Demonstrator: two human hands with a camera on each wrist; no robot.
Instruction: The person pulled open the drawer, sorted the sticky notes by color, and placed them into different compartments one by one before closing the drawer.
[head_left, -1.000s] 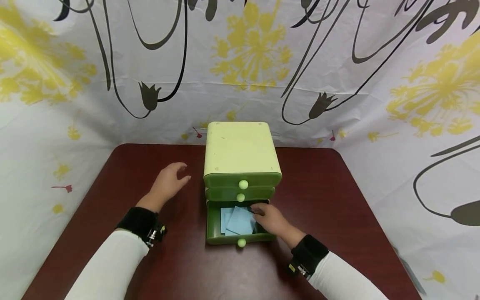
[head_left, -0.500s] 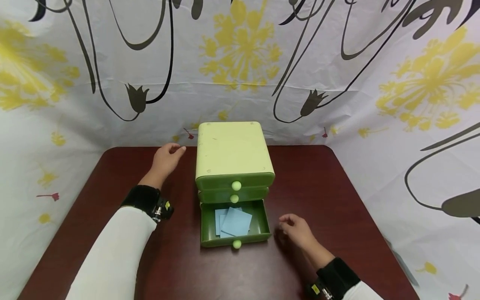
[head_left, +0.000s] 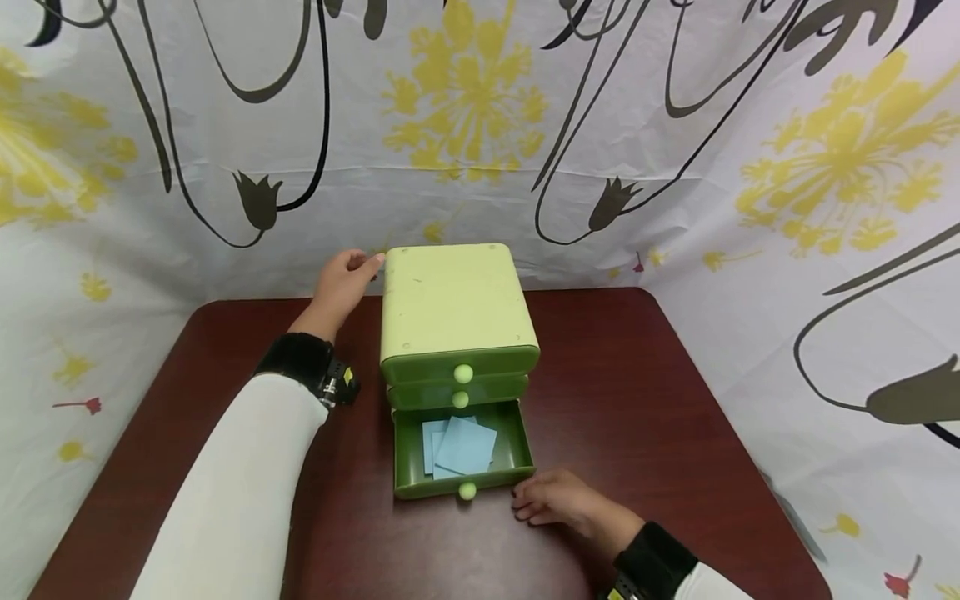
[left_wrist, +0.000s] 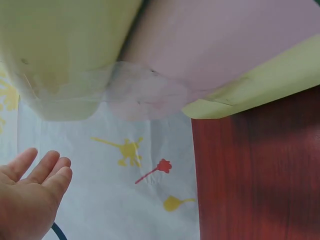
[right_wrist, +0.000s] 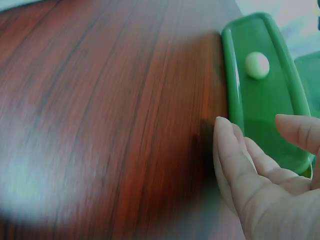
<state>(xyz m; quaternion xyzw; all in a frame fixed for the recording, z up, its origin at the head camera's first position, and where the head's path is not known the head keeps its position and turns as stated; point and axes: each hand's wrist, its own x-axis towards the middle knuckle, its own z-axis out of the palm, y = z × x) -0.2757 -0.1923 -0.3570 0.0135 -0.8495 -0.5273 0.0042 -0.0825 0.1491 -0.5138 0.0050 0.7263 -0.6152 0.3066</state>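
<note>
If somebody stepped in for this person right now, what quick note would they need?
Left hand: open, fingers at the back left corner of the green drawer unit; actual contact cannot be confirmed.
Right hand: open, holding nothing, on the table beside the right front corner of the bottom drawer.
Things: the bottom drawer is pulled out, with blue paper sheets lying loosely stacked inside. The two upper drawers are closed.
Done: the sheets are in the drawer.
Left: probably pushing the bottom drawer shut by its front or round knob, while the other hand steadies the unit.

One drawer chest (head_left: 453, 304), three drawers, three knobs, two hands, several blue papers (head_left: 459, 446)
</note>
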